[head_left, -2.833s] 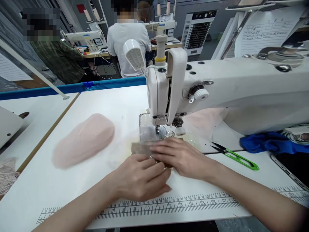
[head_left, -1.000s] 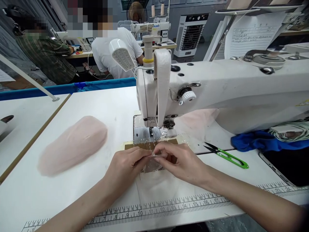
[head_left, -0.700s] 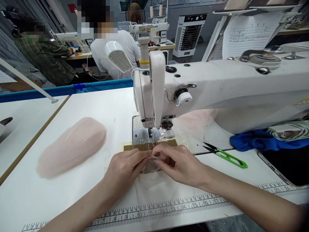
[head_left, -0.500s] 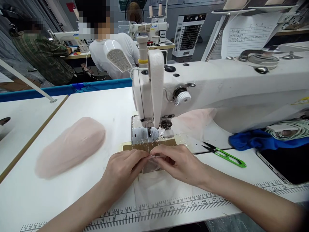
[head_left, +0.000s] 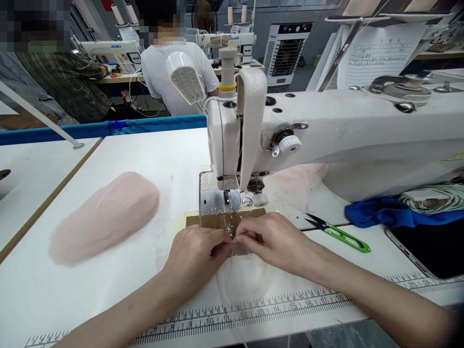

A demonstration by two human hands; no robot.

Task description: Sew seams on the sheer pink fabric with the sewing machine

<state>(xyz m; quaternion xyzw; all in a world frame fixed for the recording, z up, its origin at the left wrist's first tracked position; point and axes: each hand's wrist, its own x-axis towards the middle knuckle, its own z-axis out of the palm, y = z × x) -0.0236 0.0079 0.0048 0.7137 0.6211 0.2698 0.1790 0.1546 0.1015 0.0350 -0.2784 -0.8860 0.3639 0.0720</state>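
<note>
My left hand [head_left: 195, 253] and my right hand [head_left: 273, 239] meet just in front of the sewing machine [head_left: 232, 140]. Thumb and fingers of each are pinched together on a thin, see-through piece of sheer fabric [head_left: 246, 278], which drapes toward the table's front edge. The pinched edge is mostly hidden by my fingertips. Beneath the hands lies a brown patch [head_left: 213, 221] with pale tape at its edges. Behind it, the presser foot [head_left: 226, 197] stands over the metal needle plate [head_left: 210, 202], apart from my fingers.
Pale pink sheer fabric [head_left: 108, 217] lies heaped on the left. Green thread snips [head_left: 342, 236], a blue cloth [head_left: 380, 212] and a phone [head_left: 431, 249] lie on the right. A printed ruler [head_left: 282, 309] runs along the front edge. Two people sit at machines beyond.
Both hands have shifted slightly right and down, still pinching together. More of the sheer fabric now shows spread below them. The camera view has shifted a little.
</note>
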